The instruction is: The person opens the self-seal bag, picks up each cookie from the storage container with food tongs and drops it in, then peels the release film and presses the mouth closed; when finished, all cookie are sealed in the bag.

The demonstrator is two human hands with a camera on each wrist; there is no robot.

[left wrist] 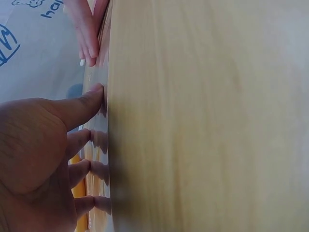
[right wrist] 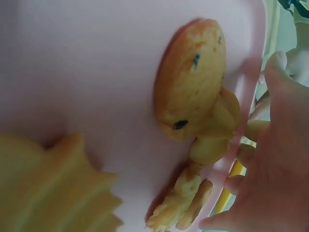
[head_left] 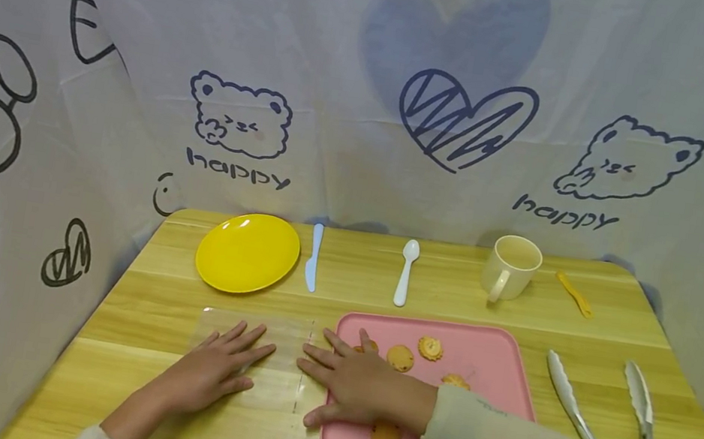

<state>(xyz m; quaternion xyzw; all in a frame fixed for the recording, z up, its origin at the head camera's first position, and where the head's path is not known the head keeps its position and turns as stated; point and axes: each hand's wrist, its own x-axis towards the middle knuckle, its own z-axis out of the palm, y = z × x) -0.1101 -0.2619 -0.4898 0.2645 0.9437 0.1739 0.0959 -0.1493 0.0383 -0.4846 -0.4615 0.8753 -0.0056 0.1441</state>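
Where both hands are extended over the pale wooden table (head_left: 97, 371), a thin, clear, four-sided plastic sheet (head_left: 280, 383) is found lying flat between them, just left of the pink rectangular tray with rounded corners (head_left: 493, 370). The left hand (head_left: 209, 373) is placed over the sheet's left part, with its fingers spread, unclenched and pointed away from the body and to the right; nothing is grasped. The right hand (head_left: 357, 387) is held across the tray's left rim, its fingers likewise spread and released, directed leftward and slightly away from the body. The governing relation is set by the sheet's right edge, which is marked by a dark broken line, is run front to back, and is met from the right by the right fingertips, where contact cannot be confirmed. By that edge the right hand is the nearer; by the left part, the left hand. The sheet appears to be longer from left to right, but this is judged from a faint outline, partly covered. Beneath and beside the right forearm, round golden cookies (head_left: 400, 358) are carried on the tray. Beyond the sheet, a glossy yellow round plate (head_left: 247, 253) is positioned.
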